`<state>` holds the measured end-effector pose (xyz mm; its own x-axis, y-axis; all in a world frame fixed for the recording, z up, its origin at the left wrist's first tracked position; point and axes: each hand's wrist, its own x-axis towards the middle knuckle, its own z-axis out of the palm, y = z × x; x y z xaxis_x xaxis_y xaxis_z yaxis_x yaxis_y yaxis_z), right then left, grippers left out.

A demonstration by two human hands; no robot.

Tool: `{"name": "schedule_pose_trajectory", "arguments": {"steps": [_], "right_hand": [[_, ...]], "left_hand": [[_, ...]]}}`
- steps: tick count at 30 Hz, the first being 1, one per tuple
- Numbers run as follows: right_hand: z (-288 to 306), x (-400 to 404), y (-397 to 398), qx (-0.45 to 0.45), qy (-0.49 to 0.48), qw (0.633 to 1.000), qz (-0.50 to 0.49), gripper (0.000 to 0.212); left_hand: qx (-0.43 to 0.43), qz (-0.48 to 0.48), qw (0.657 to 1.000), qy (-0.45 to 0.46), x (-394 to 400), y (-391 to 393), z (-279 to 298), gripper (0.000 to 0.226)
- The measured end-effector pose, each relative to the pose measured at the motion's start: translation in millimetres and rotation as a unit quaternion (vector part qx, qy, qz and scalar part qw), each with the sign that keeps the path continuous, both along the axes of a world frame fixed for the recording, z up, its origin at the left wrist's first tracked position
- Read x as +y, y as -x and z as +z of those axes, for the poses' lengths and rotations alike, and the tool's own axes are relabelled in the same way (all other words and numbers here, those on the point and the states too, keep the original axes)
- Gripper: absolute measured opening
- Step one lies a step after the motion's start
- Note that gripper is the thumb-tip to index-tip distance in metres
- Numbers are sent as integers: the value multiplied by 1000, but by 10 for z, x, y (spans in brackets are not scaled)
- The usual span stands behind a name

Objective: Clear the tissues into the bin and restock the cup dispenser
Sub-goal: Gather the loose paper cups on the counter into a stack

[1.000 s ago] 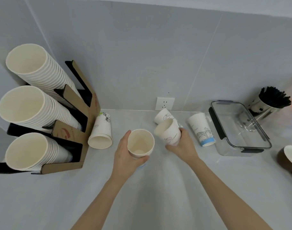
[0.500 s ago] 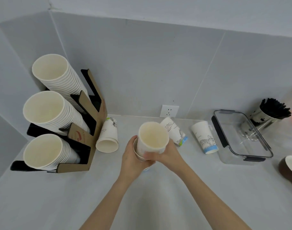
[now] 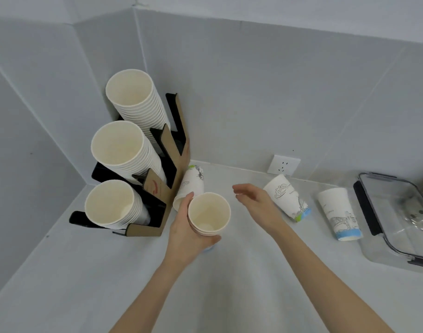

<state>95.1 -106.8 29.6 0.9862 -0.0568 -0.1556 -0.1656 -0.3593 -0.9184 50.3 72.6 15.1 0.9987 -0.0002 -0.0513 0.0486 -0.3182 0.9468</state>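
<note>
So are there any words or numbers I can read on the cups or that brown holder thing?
None can be read.
Lying cup with wave drawing: a small line of print, too blurred to read.
Upside-down cup with bridge drawing: faint small print, too small to read.
Lying cup beside the dispenser: drawings only.
Brown dispenser: a red mark, a shape rather than letters.
Stacked cups in the left hand: plain inside, no text showing.

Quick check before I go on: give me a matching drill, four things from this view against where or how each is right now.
Things:
1. nested cups
2. right hand
3. cup with blue base
4. clear container

States:
A. open, holding nothing
B. lying on its side on the counter
C. held in the left hand
D. at the far right edge

Pairs: 1-C, 2-A, 3-B, 4-D
</note>
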Motion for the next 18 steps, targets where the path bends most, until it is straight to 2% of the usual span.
{"name": "schedule_pose_trajectory", "arguments": {"steps": [6,11,14,18], "right_hand": [[-373,516,-354,10,129,987,93,30],[-643,747,-497,-9,277,954,116,38],[-672,786,-531,-33,276,957,80,32],[-508,691,-548,-77,205,975,-38,19]], "left_hand": [[-11,26,999,24,326,30,17,86],[-24,26,999,9,416,42,-13,91],[-18,28,999,18,405,31,-42,86],[-5,36,999,24,398,21,-66,88]]}}
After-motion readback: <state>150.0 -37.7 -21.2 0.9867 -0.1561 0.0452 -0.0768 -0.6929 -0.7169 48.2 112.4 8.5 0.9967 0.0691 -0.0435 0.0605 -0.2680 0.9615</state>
